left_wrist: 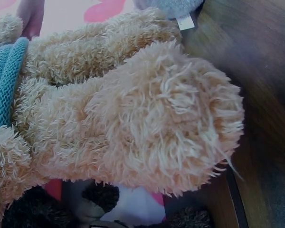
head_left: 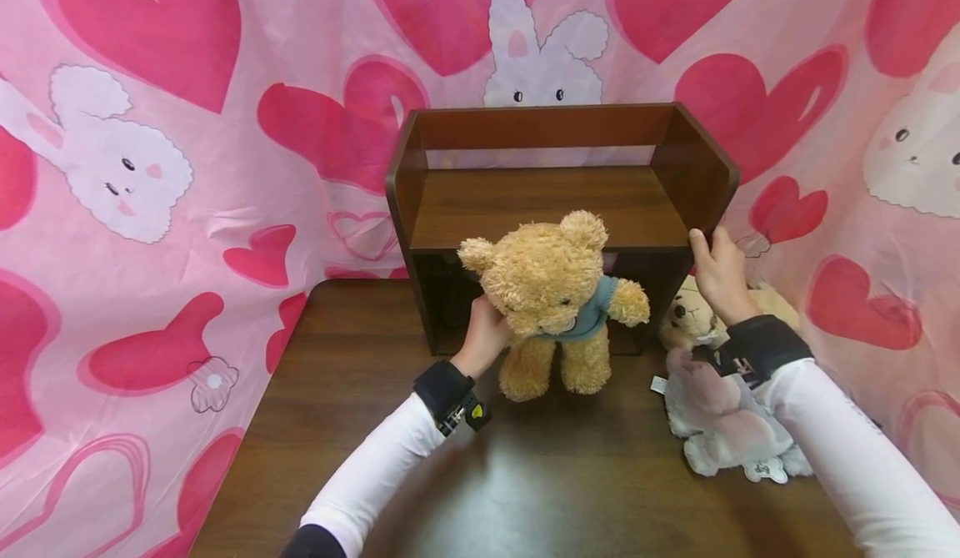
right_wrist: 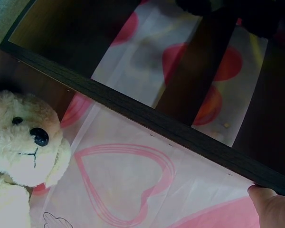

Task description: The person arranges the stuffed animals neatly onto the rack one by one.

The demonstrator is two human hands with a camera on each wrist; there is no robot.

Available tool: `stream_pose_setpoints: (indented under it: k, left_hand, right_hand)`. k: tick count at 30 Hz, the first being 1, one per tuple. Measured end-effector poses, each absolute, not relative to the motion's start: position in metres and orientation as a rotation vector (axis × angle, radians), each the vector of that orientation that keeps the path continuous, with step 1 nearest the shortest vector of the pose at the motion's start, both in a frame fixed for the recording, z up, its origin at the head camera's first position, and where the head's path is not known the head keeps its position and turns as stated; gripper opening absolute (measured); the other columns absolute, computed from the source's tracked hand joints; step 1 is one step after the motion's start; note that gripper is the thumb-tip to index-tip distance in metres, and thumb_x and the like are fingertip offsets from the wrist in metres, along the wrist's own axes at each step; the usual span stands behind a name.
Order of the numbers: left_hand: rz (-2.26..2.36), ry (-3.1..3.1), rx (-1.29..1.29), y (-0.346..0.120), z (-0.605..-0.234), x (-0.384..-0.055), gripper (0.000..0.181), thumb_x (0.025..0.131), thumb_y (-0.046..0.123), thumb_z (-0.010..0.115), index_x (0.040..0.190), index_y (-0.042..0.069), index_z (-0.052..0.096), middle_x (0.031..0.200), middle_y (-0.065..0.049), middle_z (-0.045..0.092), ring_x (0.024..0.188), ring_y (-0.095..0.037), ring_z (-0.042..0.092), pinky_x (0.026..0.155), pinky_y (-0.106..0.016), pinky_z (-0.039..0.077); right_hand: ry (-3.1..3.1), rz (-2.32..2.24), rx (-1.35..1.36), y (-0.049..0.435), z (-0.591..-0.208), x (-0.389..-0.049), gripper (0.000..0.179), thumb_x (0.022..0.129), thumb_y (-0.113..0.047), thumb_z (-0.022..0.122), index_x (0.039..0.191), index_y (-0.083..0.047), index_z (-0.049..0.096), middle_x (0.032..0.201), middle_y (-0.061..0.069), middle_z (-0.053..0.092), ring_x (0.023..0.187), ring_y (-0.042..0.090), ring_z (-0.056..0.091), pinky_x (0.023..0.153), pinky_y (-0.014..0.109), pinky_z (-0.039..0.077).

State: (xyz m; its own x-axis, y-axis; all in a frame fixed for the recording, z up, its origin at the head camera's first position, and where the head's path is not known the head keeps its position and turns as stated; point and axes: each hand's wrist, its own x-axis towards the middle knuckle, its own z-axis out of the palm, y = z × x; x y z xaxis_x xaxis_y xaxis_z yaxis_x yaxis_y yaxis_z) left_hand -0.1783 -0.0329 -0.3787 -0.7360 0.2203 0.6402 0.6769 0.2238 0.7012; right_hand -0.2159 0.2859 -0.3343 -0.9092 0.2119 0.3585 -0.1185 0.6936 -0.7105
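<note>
My left hand (head_left: 486, 337) grips a curly tan teddy bear (head_left: 543, 270) by its side, upright in front of the brown wooden shelf (head_left: 540, 199). The bear wears a blue knitted top (left_wrist: 8, 80), and its furry legs (left_wrist: 166, 114) fill the left wrist view. My right hand (head_left: 722, 279) holds the front edge of the shelf's right side panel, its thumb (right_wrist: 260, 194) showing on that edge in the right wrist view. Part of the lower compartment is hidden behind the bear. Dark fluffy plush (left_wrist: 38, 209) shows there in the left wrist view.
Right of the shelf lie a cream plush dog (head_left: 693, 314) and a greyish-pink plush toy (head_left: 723, 416) with tags, partly beneath my right forearm. The brown table (head_left: 360, 441) extends in front. Pink cloth (head_left: 285, 149) printed with hearts and rabbits hangs behind and along the sides.
</note>
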Motion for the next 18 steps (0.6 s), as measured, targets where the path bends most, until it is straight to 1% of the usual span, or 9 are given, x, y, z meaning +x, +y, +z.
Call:
stream_pose_setpoints:
  k: [2, 6, 9, 13, 16, 18]
  left_hand:
    - [-1.513, -2.085, -0.823, -0.03, -0.379, -0.18, 0.011, 0.084, -0.005, 0.059, 0.094, -0.008, 0.061, 0.083, -0.021, 0.064, 0.078, -0.03, 0.061, 0.064, -0.03, 0.046]
    - [-1.518, -2.071, -0.793, -0.024, -0.381, -0.183, 0.009, 0.081, -0.007, 0.06, 0.09, -0.008, 0.062, 0.08, -0.021, 0.063, 0.075, -0.029, 0.06, 0.063, -0.025, 0.044]
    - [-1.559, -2.089, -0.762, -0.02, -0.383, -0.184, 0.011, 0.08, -0.008, 0.061, 0.09, -0.009, 0.062, 0.081, -0.022, 0.063, 0.077, -0.03, 0.06, 0.066, -0.028, 0.045]
    - [-1.517, -2.088, -0.745, -0.013, -0.404, -0.199, 0.01, 0.078, -0.006, 0.064, 0.088, -0.006, 0.063, 0.083, -0.018, 0.065, 0.079, -0.027, 0.061, 0.068, -0.03, 0.048]
    - [-1.455, -2.073, -0.751, -0.009, -0.421, -0.21, 0.011, 0.075, -0.006, 0.065, 0.086, -0.003, 0.063, 0.082, -0.014, 0.065, 0.078, -0.024, 0.061, 0.067, -0.026, 0.048]
    - [-1.443, -2.079, -0.75, -0.007, -0.422, -0.21, 0.015, 0.074, -0.007, 0.065, 0.088, -0.003, 0.062, 0.084, -0.015, 0.065, 0.079, -0.024, 0.061, 0.068, -0.027, 0.048]
  right_hand:
    - [-2.485, 1.087, -0.075, 0.285, -0.334, -0.216, 0.047, 0.098, -0.03, 0.031, 0.113, 0.013, 0.041, 0.101, 0.033, 0.049, 0.094, 0.042, 0.045, 0.079, 0.053, 0.034]
    - [-2.481, 1.091, -0.075, 0.285, -0.335, -0.216, 0.046, 0.098, -0.03, 0.031, 0.113, 0.012, 0.041, 0.098, 0.032, 0.049, 0.093, 0.042, 0.045, 0.079, 0.053, 0.033]
    - [-2.481, 1.098, -0.069, 0.285, -0.334, -0.216, 0.046, 0.098, -0.029, 0.03, 0.114, 0.012, 0.041, 0.099, 0.032, 0.048, 0.095, 0.043, 0.045, 0.079, 0.054, 0.033]
    - [-2.478, 1.098, -0.066, 0.285, -0.334, -0.216, 0.046, 0.098, -0.029, 0.03, 0.116, 0.012, 0.041, 0.1, 0.032, 0.049, 0.095, 0.043, 0.045, 0.079, 0.054, 0.033]
    - [-2.474, 1.096, -0.068, 0.284, -0.335, -0.215, 0.046, 0.098, -0.03, 0.03, 0.114, 0.012, 0.042, 0.097, 0.03, 0.048, 0.092, 0.042, 0.045, 0.078, 0.053, 0.033]
    - [-2.475, 1.092, -0.069, 0.284, -0.335, -0.216, 0.046, 0.098, -0.03, 0.031, 0.113, 0.012, 0.042, 0.097, 0.031, 0.048, 0.093, 0.042, 0.045, 0.078, 0.053, 0.033]
